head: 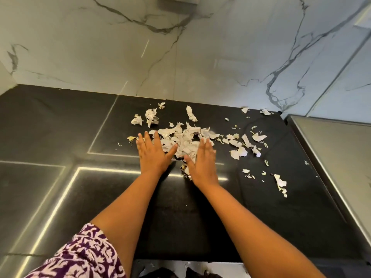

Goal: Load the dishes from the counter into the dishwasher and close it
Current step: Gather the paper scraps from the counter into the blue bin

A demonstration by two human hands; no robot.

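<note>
— What lies on the desk [50, 125]?

— A heap of torn pale scraps [185, 138], papery or peel-like, piled at the middle of the frame on the black surface. Looser bits trail off toward the right [259, 137], a few sit above the heap near the back edge [151, 115], and one longer strip [280, 182] lies at the lower right of the scatter, its long axis running from upper left to lower right.

— And the hands?

— Both flat and spread, palms down, fingers pointing toward the top of the frame. The left hand [153, 154] rests at the left edge of the heap, the right hand [201, 163] at its right edge, thumbs angled inward toward each other. They are apart, with scraps between them; neither is closed around anything.

— Any dishes or a dishwasher?

— None that I can make out here. A grey metal surface [341, 157] borders the desk at the right of the frame; what it belongs to I cannot tell.

— Any writing or labels?

— Faint dark marks on some scraps, too small to read.

— What else?

— A white marble wall [180, 57] with grey veins fills the upper half. A purple-and-white patterned sleeve [84, 255] shows at the lower left. Bright light strips reflect off the desk on the left side.
</note>
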